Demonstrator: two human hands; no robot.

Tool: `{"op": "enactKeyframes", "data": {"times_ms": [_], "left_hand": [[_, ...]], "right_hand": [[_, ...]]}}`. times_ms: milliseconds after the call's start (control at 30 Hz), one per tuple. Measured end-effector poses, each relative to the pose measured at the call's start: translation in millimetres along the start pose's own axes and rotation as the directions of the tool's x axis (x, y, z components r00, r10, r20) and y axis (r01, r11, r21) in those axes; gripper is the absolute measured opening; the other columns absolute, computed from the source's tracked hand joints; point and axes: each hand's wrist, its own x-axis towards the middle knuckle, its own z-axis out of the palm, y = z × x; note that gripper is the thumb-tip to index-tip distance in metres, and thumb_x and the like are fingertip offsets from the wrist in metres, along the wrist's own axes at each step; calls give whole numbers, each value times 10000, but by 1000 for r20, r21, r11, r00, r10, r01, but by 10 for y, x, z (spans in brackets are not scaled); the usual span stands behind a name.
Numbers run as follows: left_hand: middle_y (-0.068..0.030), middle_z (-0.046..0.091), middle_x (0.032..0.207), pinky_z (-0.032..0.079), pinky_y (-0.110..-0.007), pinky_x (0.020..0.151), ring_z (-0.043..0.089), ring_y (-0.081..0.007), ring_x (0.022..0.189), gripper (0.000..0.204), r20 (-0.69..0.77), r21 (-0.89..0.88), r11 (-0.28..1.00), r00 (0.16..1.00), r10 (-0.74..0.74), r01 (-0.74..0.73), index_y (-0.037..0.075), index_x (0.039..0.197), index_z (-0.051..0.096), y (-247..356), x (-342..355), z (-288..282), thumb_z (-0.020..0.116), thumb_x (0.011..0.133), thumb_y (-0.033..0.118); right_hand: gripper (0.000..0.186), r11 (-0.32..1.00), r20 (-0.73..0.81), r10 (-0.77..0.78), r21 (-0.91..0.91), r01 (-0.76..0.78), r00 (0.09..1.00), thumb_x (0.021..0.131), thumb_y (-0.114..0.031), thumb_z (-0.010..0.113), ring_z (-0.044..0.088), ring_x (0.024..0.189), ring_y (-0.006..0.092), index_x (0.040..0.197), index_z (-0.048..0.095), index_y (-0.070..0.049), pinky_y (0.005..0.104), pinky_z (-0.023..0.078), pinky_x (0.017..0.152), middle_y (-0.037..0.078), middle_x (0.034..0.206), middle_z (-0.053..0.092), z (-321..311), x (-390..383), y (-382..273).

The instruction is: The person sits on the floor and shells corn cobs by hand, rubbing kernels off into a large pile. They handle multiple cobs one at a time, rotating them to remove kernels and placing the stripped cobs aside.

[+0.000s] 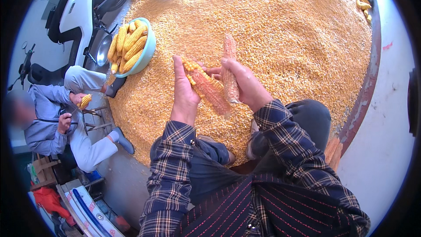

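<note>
Loose kernels (pixel 285 48) blanket much of the floor (pixel 131 182). Close together, the left hand (pixel 186 94) clasps a half-stripped cob (pixel 204 83), the right hand (pixel 246 81) a bare cob (pixel 230 86); a slack grip (dry kernels probably roll) could drop either cob onto the heap.

The left grip (pixel 187 94) is held with its palm turned up and inward, the left thumb (pixel 179 68) stretched straight away from the body and the fingers mostly hidden beneath what is held. Just to its right, the right grip (pixel 250 83) is closed, with the right thumb (pixel 231 64) laid across the top of its hold. Below the left grip, the left wrist (pixel 183 113) is bared, and the left forearm (pixel 171 173) is extended almost straight toward it. The right forearm (pixel 298 145) is slanted inward from below and right of the right grip.
</note>
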Motion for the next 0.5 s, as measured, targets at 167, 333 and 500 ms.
{"op": "enactKeyframes", "data": {"times_ms": [167, 333, 500], "left_hand": [[-45, 597, 818, 531, -367, 683, 594, -189, 721, 547, -100, -18, 995, 991, 93, -95, 104, 975, 554, 56, 151, -160, 541, 814, 627], [-54, 588, 912, 514, -342, 752, 585, -165, 832, 493, -63, 167, 979, 990, 129, -117, 79, 1086, 508, -113, 66, -7, 552, 865, 518], [-52, 553, 991, 509, -304, 775, 576, -153, 881, 382, -3, 324, 936, 989, 150, -140, 55, 1175, 431, -402, 37, -108, 634, 871, 165]], "right_hand": [[357, 988, -60, 13, -151, -22, 998, 873, -294, 558, 554, 855, 174, 1079, 521, -5, 331, 472, 722, 103, 973, 582, 46, 16, 143], [258, 977, 10, -213, 22, 213, 977, 899, -246, 550, 582, 844, 158, 1027, 561, -22, 313, 498, 695, 84, 958, 588, 175, -15, 248], [259, 981, -51, -195, -24, 194, 979, 903, -230, 548, 604, 775, 143, 1059, 514, -26, 299, 514, 599, 65, 872, 601, 71, 49, 220]]}}
